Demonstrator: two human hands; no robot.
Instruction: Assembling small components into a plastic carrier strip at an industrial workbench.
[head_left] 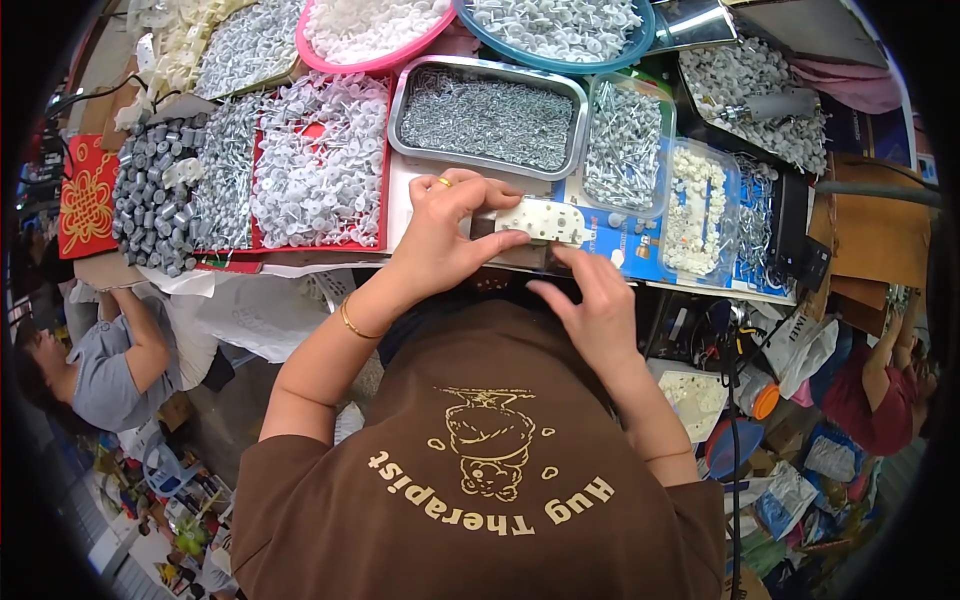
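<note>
My left hand (450, 225), with a ring and a bracelet, pinches the left end of a small white perforated plastic plate (545, 221) between thumb and fingers. The plate lies level over the front of the table, with several dark holes across its face. Below its right end is my right hand (600, 300), index fingertip close to the plate's lower edge. The right thumb stands apart from that finger, and nothing shows between them. Whether the right fingertip touches the plate I cannot tell. A metal tray of small screws (487, 115) sits just beyond the plate.
To the left, a red tray (383, 190) holds white capped pieces beside dark grey cylinders (155, 190). Clear tubs of nails (625, 140) and white bits (697, 210) stand right. Pink (372, 62) and teal (560, 66) basins line the back. Other people (120, 360) sit at both sides.
</note>
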